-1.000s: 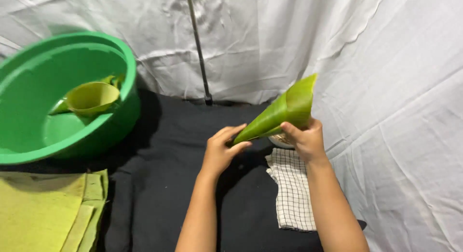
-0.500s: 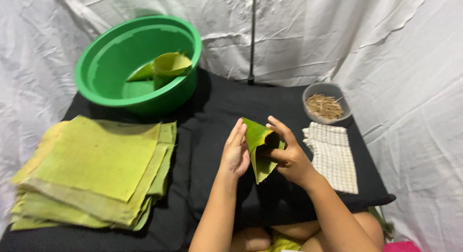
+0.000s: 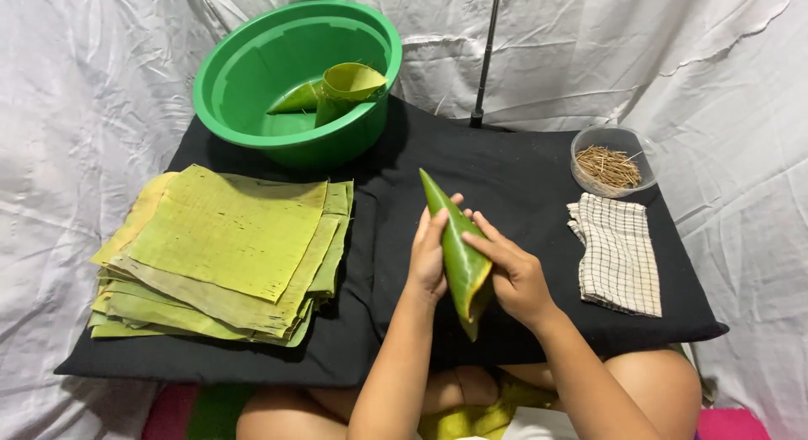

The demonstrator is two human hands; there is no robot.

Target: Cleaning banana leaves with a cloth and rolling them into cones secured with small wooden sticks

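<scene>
A green leaf rolled into a cone [image 3: 459, 251] is held over the black cloth [image 3: 522, 179], its tip pointing away from me and its open mouth toward me. My left hand [image 3: 429, 255] presses against its left side. My right hand [image 3: 513, 276] wraps its right side near the mouth. A stack of flat yellow-green leaf sheets [image 3: 223, 246] lies to the left. Finished leaf cones [image 3: 337, 91] rest inside the green basin [image 3: 244, 61].
A small clear bowl of thin brown sticks [image 3: 610, 162] stands at the back right, with a folded checked cloth [image 3: 619, 255] in front of it. A dark pole [image 3: 486, 61] rises behind the cloth. White sheeting surrounds the table.
The rolled leaf went from pointing up to the right, to folded between the hands, to a cone with its tip away from me. The view has tilted down and widened.
</scene>
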